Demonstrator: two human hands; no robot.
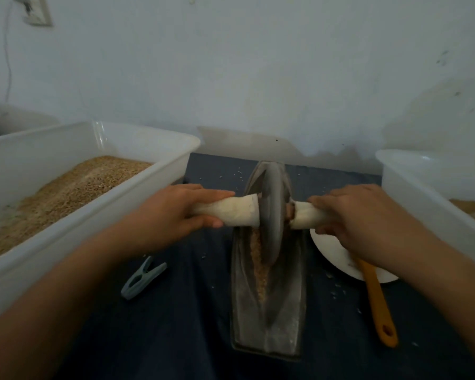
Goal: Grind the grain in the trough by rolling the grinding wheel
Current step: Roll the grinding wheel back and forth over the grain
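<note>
While the grinding wheel (272, 212) stands in the trough (269, 297) at frame centre, its cloth-wrapped axle is gripped by the left hand (176, 212) and right hand (359, 215). Rolling is judged underway; the grain (259, 270) at the lower part calls for a pull toward the bottom of the frame.

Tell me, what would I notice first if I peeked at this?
Right in the middle, a big grey grinding wheel stands on edge in a long metal trough, with crushed grain under it. The left hand and right hand each grip a white-wrapped handle sticking out of the wheel's sides. At the left sits a large white tub full of tan grain.
</note>
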